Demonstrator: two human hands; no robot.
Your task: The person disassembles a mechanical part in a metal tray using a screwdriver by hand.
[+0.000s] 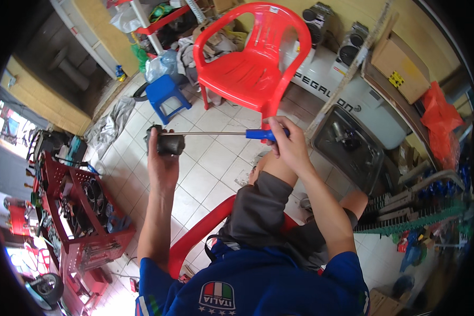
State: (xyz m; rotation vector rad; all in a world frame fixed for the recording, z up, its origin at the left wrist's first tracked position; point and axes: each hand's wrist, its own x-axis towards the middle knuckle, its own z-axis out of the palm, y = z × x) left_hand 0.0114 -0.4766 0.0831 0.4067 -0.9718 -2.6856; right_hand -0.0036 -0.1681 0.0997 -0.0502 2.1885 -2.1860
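My left hand (161, 164) is closed around a dark, roughly cylindrical part (171, 145), held up at the left of the middle; its exact kind I cannot make out. My right hand (289, 147) grips the blue handle of a long screwdriver (255, 134). The thin metal shaft runs level to the left, and its end meets the upper side of the dark part near my left thumb. Whether the tip sits in a screw is too small to tell. Both forearms reach forward above the floor, with my bent leg below the right one.
Ahead stands a red plastic chair (239, 79), with a blue stool (166, 95) beside it. A red tool cart (97, 239) full of tools is at the left. On the right are a black tray (347, 174) with metal parts, a white tank (371, 118) and a cardboard box (400, 66).
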